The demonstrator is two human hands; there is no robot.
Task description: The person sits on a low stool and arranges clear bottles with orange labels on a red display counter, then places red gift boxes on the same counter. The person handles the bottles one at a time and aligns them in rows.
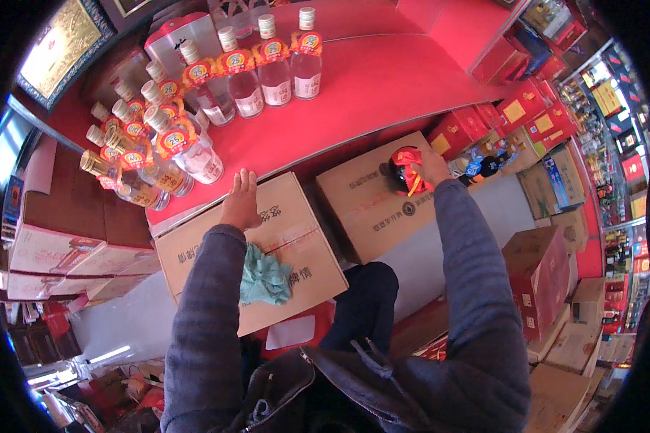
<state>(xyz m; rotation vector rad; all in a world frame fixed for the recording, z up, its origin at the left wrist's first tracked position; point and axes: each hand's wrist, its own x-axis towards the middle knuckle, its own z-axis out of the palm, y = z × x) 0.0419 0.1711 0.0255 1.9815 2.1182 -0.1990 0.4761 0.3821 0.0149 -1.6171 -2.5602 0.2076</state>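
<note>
My right hand (pixel 432 166) grips a dark, rounded bottle (pixel 396 172) wrapped with red cloth and a yellow ribbon, over the right cardboard carton (pixel 352 203). My left hand (pixel 242 201) is empty, its fingers stretched toward the edge of the red shelf, above the left cardboard carton (pixel 309 254). Whether its palm touches the carton cannot be told. Beneath my left forearm a crumpled green cloth (pixel 266 276) lies on that carton. Clear glass bottles (pixel 247 94) with white caps and red-orange neck tags stand in rows on the red shelf (pixel 368 81).
Red gift boxes (pixel 457 130) and a dark bottle with a blue label (pixel 479 169) stand beyond my right hand. Stacked cartons (pixel 59 233) flank the left side. A tall red-brown carton (pixel 536 276) stands at right, before stocked display shelves (pixel 625 162). My knee (pixel 365 297) is between the cartons.
</note>
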